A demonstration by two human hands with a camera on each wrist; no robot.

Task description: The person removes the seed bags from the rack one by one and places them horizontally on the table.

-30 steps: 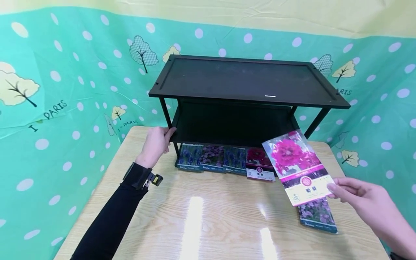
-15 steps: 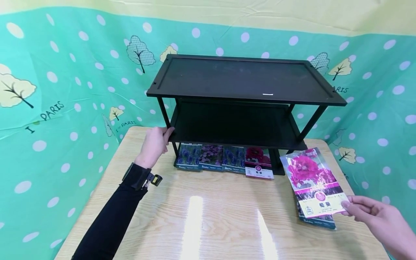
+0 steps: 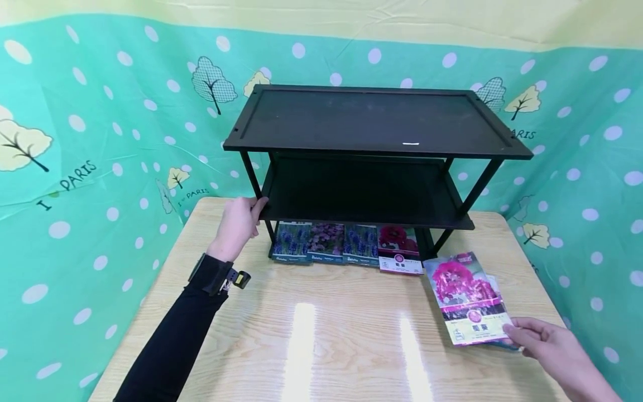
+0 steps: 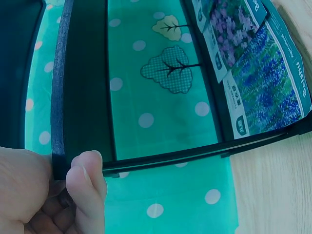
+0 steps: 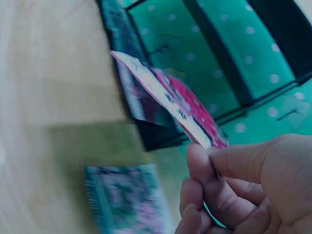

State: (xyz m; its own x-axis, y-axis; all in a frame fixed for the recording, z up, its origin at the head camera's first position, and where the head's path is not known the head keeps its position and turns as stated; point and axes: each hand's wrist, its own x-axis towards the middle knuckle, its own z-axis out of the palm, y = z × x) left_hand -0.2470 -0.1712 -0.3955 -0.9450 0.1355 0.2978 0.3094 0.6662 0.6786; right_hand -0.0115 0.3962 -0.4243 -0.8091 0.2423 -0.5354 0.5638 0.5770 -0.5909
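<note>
My left hand (image 3: 236, 226) grips the left front corner of the black shelf rack's (image 3: 377, 120) middle tier; in the left wrist view, thumb and fingers wrap its edge. My right hand (image 3: 552, 346) pinches a seed packet with a bright pink flower (image 3: 464, 296) by its lower right corner, tilted, in front of the rack's right end. Beneath it on the table lies another packet with pale purple flowers (image 5: 129, 200), mostly covered in the head view. Along the bottom tier are two blue-flower packets (image 3: 292, 244) (image 3: 360, 245), a purple-flower packet (image 3: 325, 243) and a red-flower packet (image 3: 399, 245).
The rack's middle tier (image 3: 361, 192) and top carry no packets; a small white strip (image 3: 410, 143) shows on the top. Around the wooden table (image 3: 241, 335) hangs a green dotted cloth (image 3: 115, 167), close behind the rack.
My right hand has moved down with the pink-flower packet, first rightward and then back left. The packet now covers more of the one on the table. My left hand keeps its grip on the rack.
</note>
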